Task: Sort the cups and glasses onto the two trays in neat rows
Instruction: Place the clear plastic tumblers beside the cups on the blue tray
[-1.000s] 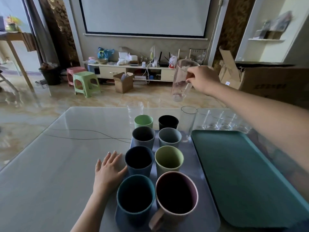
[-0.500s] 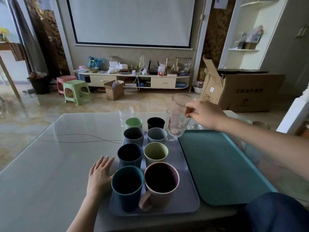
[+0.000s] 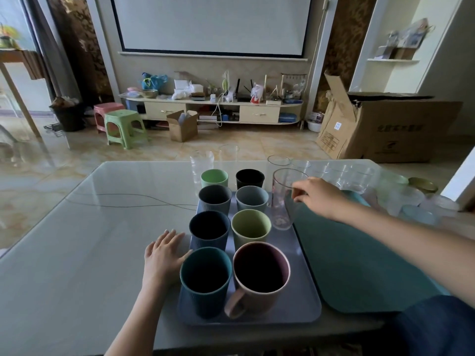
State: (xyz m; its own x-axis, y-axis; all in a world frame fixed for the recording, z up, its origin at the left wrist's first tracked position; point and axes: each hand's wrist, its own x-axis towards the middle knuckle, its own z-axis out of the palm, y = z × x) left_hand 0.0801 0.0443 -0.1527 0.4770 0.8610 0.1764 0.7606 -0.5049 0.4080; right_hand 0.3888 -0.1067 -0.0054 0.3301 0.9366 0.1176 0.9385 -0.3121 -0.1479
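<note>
My right hand [image 3: 318,197] pinches the rim of a tall clear drinking glass [image 3: 282,199], standing it at the lilac plastic tray's [image 3: 305,291] right edge — beside the coloured cups, apparently starting a third row. My left hand [image 3: 164,255] lies flat, fingers loosely spread, on the table against the tray, likely steadying it.

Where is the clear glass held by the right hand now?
Head view: the clear glass stands on the blue-grey tray's right edge, beside the light green cup.

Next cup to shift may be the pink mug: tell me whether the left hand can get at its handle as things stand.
Probably yes. The left hand lies flat on the table beside the grey tray; the pink mug has its handle pointing near-left, but the teal cup stands between, so reach around its front.
</note>
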